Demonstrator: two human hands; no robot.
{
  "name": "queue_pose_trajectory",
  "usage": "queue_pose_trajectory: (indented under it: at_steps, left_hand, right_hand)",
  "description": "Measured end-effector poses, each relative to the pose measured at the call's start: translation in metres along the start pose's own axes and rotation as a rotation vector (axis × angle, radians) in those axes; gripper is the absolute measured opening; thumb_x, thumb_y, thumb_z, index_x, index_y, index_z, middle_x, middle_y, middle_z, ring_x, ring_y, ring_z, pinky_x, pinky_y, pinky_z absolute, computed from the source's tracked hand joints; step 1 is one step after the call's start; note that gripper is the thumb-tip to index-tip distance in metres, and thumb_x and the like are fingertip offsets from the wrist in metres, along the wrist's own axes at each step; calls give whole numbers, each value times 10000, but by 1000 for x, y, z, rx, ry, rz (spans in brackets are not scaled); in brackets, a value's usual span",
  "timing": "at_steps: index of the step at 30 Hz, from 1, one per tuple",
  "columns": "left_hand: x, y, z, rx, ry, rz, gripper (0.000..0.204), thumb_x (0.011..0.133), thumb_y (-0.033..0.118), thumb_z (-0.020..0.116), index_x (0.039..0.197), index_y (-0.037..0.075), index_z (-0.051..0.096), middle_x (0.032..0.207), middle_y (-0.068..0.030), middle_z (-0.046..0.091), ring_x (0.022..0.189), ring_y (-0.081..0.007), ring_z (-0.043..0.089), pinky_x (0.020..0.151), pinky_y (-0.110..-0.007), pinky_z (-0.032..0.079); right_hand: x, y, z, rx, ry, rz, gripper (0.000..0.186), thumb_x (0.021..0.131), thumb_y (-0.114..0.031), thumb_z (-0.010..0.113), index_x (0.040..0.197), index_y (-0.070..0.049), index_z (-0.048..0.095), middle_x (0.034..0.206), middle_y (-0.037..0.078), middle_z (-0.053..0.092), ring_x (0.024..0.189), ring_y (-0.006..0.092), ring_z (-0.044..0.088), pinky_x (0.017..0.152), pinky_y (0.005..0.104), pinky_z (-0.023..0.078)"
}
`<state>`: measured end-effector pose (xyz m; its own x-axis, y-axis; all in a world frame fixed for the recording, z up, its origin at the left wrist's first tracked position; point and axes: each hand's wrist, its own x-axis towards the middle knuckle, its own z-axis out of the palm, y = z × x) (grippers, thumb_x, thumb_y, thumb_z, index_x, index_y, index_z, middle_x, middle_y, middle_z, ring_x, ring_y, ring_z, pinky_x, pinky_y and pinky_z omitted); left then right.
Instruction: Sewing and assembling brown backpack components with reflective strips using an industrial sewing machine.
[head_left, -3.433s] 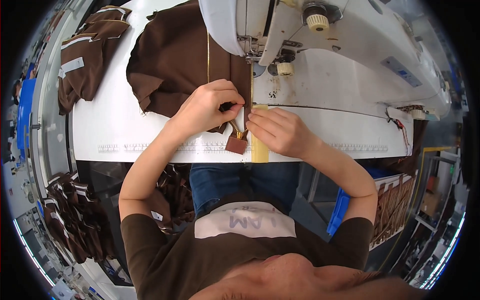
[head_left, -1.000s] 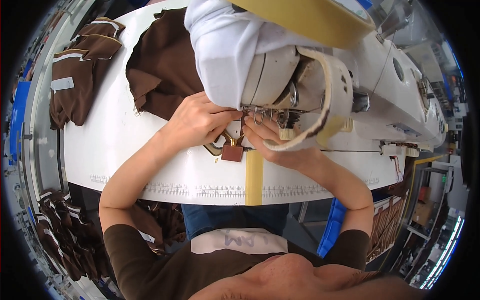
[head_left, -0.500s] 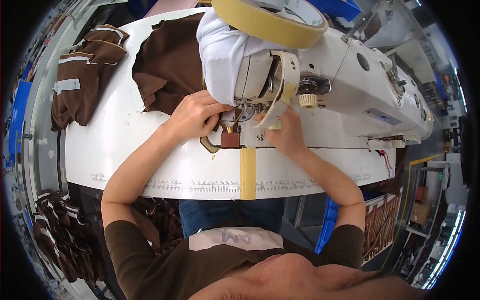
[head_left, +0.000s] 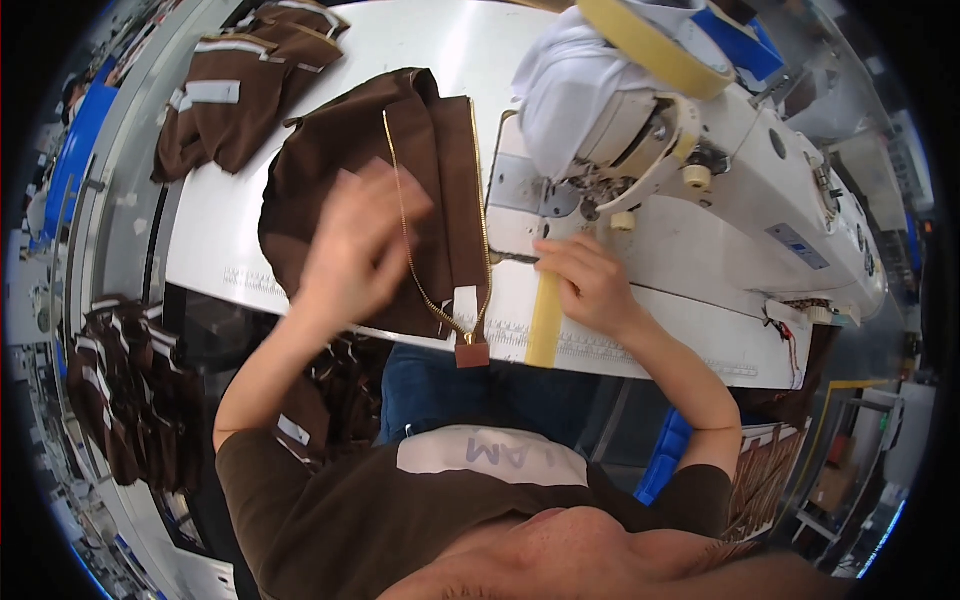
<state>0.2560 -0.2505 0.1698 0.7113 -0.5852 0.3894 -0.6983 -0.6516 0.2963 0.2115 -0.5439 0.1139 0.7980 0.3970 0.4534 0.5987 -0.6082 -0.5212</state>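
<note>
Left grip (head_left: pixel 365 245) is blurred and right grip (head_left: pixel 585 280) half curled; whether either is open or closed cannot be told. A white bench (head_left: pixel 215 225) carries a sewing machine (head_left: pixel 755 170). Brown cloth (head_left: pixel 440 150) lies left of the machine, beneath the left grip. In front of the machine, a yellow tape strip (head_left: pixel 543 325) runs beside the right grip. Left of the machine, gold zipper teeth (head_left: pixel 487 235) converge at a red-brown tab (head_left: pixel 472 355).

Sewing workshop: machine (head_left: pixel 740 170), garment stacks (head_left: pixel 235 95)
</note>
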Motion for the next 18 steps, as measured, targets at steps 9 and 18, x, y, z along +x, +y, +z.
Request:
queue_pose_trajectory:
  at_steps: [9,18]
  left_hand:
    - [-102,-43,18,274,268,-761,352,814,147,599,1164,171,578,982,-131,551,791,-365,600,689,-448,506]
    - [-394,-42,-38,449,-23,-1522,376,789,188,629,1145,74,592,1225,-164,502,1030,-378,554,853,-449,475]
  right_hand:
    - [-3,-1,5,-126,50,-1,228,667,134,513,791,-13,634,987,120,671,892,294,611,774,347,488]
    - [0,-18,7,-186,-1,7,210,685,136,491,790,3,613,969,126,671,849,295,606,754,362,480]
